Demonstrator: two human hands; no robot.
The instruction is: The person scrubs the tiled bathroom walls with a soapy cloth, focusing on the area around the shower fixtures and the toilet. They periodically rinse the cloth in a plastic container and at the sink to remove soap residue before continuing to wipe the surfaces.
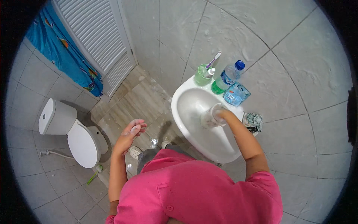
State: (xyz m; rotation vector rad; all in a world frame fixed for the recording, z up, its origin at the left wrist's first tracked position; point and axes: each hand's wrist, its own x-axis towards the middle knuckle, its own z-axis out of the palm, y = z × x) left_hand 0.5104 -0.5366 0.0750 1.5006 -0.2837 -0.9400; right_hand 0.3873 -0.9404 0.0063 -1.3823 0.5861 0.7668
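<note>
Over the white washbasin (181, 121), my right hand (222, 114) is closed at the rim of a clear, whitish cup (210, 118). The cup tilts inside the bowl, and its wall and my wrist hide most of those fingers. Away to the left, above the floor, my left hand (130, 135) is raised with its fingers stretched out and slightly bent. White foam shows on its palm and fingers, and it holds nothing.
Along the basin's back ledge stand a green cup (202, 76) with a toothbrush (213, 59), a bottle of green liquid (226, 79) and a blue pack (236, 94). A patterned bundle (253, 121) lies right of my arm. A toilet (82, 145) stands left.
</note>
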